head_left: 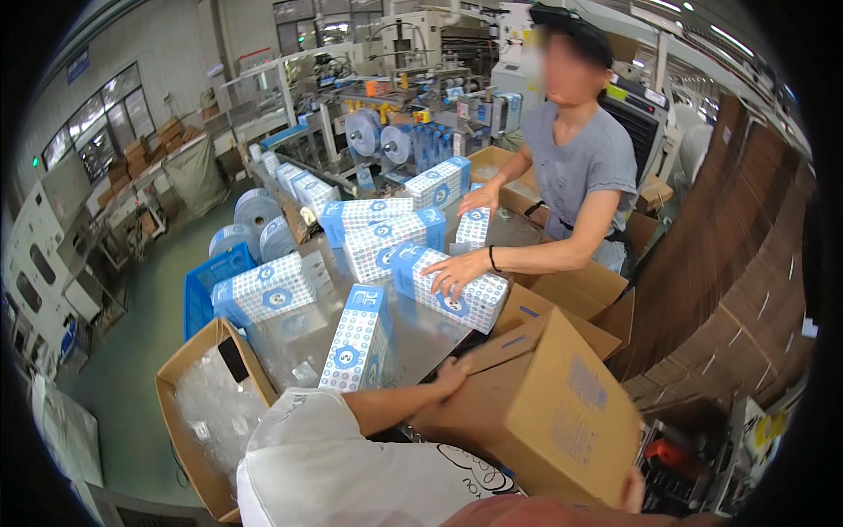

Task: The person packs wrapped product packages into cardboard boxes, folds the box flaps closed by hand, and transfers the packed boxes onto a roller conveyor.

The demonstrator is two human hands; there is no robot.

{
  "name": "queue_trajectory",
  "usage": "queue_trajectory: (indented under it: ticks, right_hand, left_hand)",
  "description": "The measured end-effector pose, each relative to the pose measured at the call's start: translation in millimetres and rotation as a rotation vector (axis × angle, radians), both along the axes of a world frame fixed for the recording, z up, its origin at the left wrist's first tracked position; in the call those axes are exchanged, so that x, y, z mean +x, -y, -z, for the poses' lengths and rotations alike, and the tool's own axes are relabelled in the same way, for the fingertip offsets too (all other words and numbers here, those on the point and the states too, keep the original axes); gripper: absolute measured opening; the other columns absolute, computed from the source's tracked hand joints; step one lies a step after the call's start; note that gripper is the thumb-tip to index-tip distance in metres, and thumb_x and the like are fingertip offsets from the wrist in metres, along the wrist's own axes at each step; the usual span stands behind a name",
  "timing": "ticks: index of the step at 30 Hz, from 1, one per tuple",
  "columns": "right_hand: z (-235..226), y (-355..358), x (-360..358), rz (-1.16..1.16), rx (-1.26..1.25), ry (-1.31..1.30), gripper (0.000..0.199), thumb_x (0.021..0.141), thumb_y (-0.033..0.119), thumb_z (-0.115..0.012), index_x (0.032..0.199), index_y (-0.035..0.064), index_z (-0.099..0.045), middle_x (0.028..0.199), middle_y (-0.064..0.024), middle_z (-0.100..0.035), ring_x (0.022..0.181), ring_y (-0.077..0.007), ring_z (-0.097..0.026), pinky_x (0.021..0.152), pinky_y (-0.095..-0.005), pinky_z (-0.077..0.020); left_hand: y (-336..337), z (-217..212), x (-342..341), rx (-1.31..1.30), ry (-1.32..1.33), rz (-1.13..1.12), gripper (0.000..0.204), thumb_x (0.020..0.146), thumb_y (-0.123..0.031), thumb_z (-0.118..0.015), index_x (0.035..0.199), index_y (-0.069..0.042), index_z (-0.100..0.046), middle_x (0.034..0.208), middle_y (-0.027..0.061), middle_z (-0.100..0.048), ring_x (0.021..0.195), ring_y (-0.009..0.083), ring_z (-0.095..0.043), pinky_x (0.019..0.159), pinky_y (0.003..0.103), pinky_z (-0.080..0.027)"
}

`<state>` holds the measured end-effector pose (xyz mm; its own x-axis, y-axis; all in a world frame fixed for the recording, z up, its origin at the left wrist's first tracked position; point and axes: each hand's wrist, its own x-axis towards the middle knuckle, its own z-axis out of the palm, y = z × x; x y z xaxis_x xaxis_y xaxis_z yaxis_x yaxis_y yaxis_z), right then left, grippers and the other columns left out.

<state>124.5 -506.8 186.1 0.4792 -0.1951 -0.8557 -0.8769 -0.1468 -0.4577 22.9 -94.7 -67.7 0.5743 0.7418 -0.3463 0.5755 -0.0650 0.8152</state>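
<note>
A brown cardboard box (562,413) leans at a tilt in front of me, between my two hands. My left hand (452,378) is closed on its left edge, beside the metal table. At the lower right of the same box, my right hand (633,488) holds its edge; only part of the fingers shows. Nearest my left hand on the table stands a blue-and-white patterned pack (356,342). A co-worker's hand (458,270) rests on another such pack (452,294), and the other hand (479,198) touches a smaller-looking pack (472,230) farther back.
Several more patterned packs (395,241) lie on the metal table (316,338). An open box of clear plastic (211,413) and a blue crate (200,294) stand at left. Opened cartons (580,294) sit beyond my box. Stacked flat cardboard (729,290) rises at right, machinery behind.
</note>
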Motion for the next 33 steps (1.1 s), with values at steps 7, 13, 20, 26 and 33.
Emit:
queue_trajectory:
  ticks: [7,13,20,26,33]
  right_hand:
    - [-69.5,-67.9,-68.1,-0.693,0.544,0.563,0.047,0.098,0.037,-0.047,0.126,-0.0002,-0.052,0.115,-0.0162,-0.059,0.104,-0.0252,-0.056,0.089,-0.0355,-0.0445]
    - [35.4,-140.2,-65.3,-1.784,0.297,0.441,0.046,0.104,0.033,-0.036,0.118,-0.0039,-0.06,0.119,-0.0151,-0.063,0.116,-0.0266,-0.054,0.102,-0.0343,-0.0383]
    - [97.8,124.2,40.1,-1.915,-1.119,0.942,0.081,0.076,0.042,-0.069,0.141,0.0042,-0.04,0.143,-0.0146,-0.042,0.141,-0.041,-0.02,0.115,-0.0601,-0.0111]
    - [110.0,120.4,43.1,-1.471,-0.982,1.063,0.087,0.078,0.047,-0.069,0.146,0.0068,-0.034,0.149,-0.0142,-0.037,0.145,-0.0363,-0.013,0.115,-0.0587,-0.0117]
    - [206.7,157.0,56.8,-1.212,-0.94,0.722,0.102,0.08,0.05,-0.071,0.154,0.0122,-0.01,0.158,-0.0207,-0.006,0.147,-0.0355,-0.004,0.116,-0.0525,-0.0049]
  left_hand:
    - [13.7,-157.5,-26.0,-0.789,0.326,0.54,0.077,0.095,-0.063,-0.031,0.151,-0.01,-0.023,0.156,0.0099,-0.025,0.142,0.027,-0.025,0.114,0.039,-0.021]
    - [109.7,-68.8,32.1,0.445,0.541,0.492,0.091,0.08,-0.027,-0.07,0.151,-0.015,-0.015,0.141,0.0267,-0.041,0.134,0.036,-0.038,0.108,0.042,-0.035]
    - [9.6,-99.6,16.1,-0.014,0.204,0.857,0.061,0.083,-0.015,-0.067,0.136,-0.005,-0.039,0.13,0.0202,-0.055,0.119,0.0317,-0.054,0.096,0.041,-0.046]
    - [100.7,27.2,-32.4,-0.09,0.139,0.435,0.051,0.093,-0.023,-0.055,0.137,-0.002,-0.039,0.114,0.0228,-0.063,0.11,0.0372,-0.059,0.095,0.045,-0.045]
    - [79.6,-4.2,-34.0,-0.073,-0.183,0.372,0.048,0.097,-0.033,-0.038,0.137,-0.006,-0.038,0.117,0.0294,-0.058,0.112,0.04,-0.056,0.096,0.052,-0.039]
